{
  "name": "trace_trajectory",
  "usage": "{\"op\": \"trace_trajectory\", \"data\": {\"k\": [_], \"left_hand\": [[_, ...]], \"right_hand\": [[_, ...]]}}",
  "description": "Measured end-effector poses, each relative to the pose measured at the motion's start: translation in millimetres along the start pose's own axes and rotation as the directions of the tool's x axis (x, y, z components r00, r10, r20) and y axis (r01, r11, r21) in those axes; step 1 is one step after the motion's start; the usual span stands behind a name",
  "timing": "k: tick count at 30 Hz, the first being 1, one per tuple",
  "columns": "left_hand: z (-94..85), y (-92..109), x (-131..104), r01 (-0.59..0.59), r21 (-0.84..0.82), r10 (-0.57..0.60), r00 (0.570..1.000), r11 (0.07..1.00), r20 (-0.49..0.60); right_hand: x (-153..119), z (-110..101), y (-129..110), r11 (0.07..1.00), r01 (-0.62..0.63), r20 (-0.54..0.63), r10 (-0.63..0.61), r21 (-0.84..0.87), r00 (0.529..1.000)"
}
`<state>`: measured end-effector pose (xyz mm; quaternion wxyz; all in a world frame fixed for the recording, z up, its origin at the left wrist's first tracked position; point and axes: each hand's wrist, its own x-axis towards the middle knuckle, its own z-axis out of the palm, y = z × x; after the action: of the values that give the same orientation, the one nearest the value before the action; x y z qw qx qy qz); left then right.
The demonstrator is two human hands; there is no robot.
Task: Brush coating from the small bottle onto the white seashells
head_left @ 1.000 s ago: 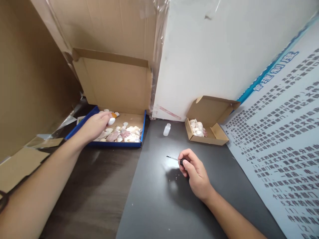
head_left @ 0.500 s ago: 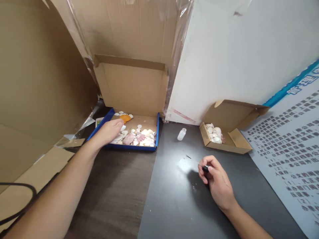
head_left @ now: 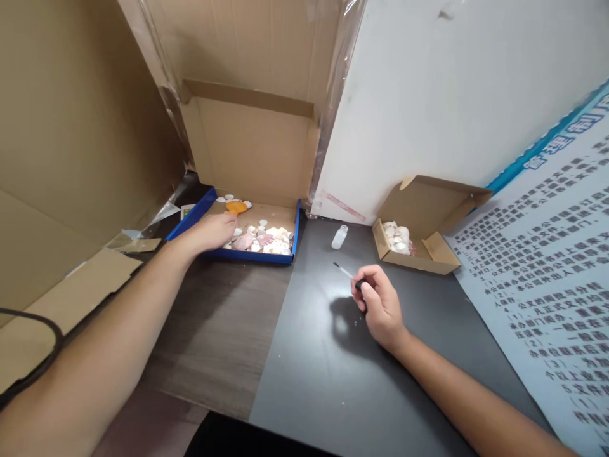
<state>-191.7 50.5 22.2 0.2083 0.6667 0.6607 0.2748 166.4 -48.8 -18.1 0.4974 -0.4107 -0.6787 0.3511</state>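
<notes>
My left hand [head_left: 216,231] reaches over the left side of the blue-edged box [head_left: 257,256], its fingers closed low among the shells; what they hold, if anything, is hidden. An orange shell [head_left: 236,207] lies just beyond the fingertips. White and pinkish shells [head_left: 273,241] fill the front right of that box. My right hand [head_left: 380,308] is closed on the black cap of a thin brush [head_left: 343,271], whose dark tip points up and left above the grey surface. A small open bottle [head_left: 339,237] with whitish contents stands behind the brush.
A smaller cardboard box [head_left: 419,262] at the right holds white shells [head_left: 398,238] in its left part. Tall cardboard [head_left: 66,127] rises at the left, a white panel [head_left: 409,95] behind. A printed sheet [head_left: 547,254] lies at the right. A black cable [head_left: 52,336] curves at the left edge.
My right hand has shifted left with the brush, which now shows more clearly. My left hand stays at the shells in the blue-edged box. The view has tilted slightly, so the boxes appear higher.
</notes>
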Motion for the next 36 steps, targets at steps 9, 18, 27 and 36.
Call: {"op": "trace_trajectory", "data": {"k": [9,18,27,36], "left_hand": [[-0.3,8,-2,0.036,0.075,-0.036,0.999,0.997,-0.001],[0.8,43,-16,-0.031,-0.057,0.025,0.994,0.998,-0.105],[3.4,72,-35,0.017,-0.239,-0.012,1.0,0.971,0.024],[35.9,102,-54,0.063,-0.648,0.059,0.985,0.759,0.165]], "right_hand": [[30,7,6,0.988,0.079,0.153,-0.058,-0.132,0.987],[24,7,4,0.986,0.078,0.198,-0.048,-0.146,0.979],[22,9,0,0.96,0.186,0.25,-0.131,-0.21,0.959],[18,11,-5,0.953,0.255,0.323,-0.193,-0.163,0.927]]}}
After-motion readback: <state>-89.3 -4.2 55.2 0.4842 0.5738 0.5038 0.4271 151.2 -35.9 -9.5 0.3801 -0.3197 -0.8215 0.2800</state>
